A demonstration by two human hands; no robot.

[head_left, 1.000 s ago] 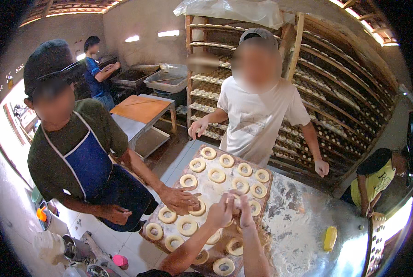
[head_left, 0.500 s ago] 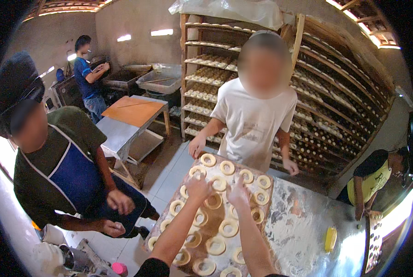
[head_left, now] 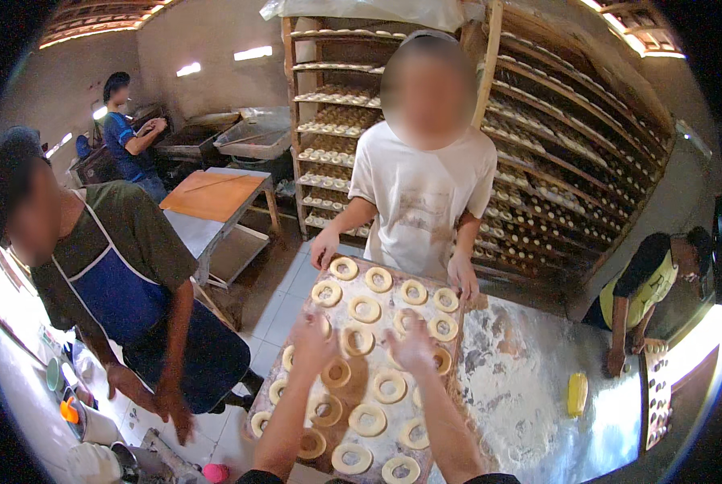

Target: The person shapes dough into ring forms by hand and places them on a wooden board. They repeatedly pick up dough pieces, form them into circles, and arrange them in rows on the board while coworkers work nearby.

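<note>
Several pale dough rings [head_left: 364,309] lie spread over a floured wooden board [head_left: 362,377] in front of me. My left hand [head_left: 312,343] is over the board's left half, its fingers at a ring they partly cover. Over the right half, my right hand [head_left: 413,345] has its fingers beside another ring [head_left: 405,320]. Both hands are blurred, so whether either grips a ring cannot be made out. Across from me, a person in a white shirt [head_left: 421,194] has one hand [head_left: 324,247] at the far left corner and the other [head_left: 463,278] by the far right corner.
A flour-dusted metal table [head_left: 522,411] extends right, bearing a yellow object [head_left: 577,394]. Someone in an apron [head_left: 127,282] stands close on my left. Tall racks [head_left: 578,153] of dough pieces line the back. Another person [head_left: 647,290] bends at the far right; containers [head_left: 95,464] sit lower left.
My hands have drawn back slightly toward me. The white-shirted person's hands have come to the board's far corners. The aproned person's hands have lowered, and the view has shifted right.
</note>
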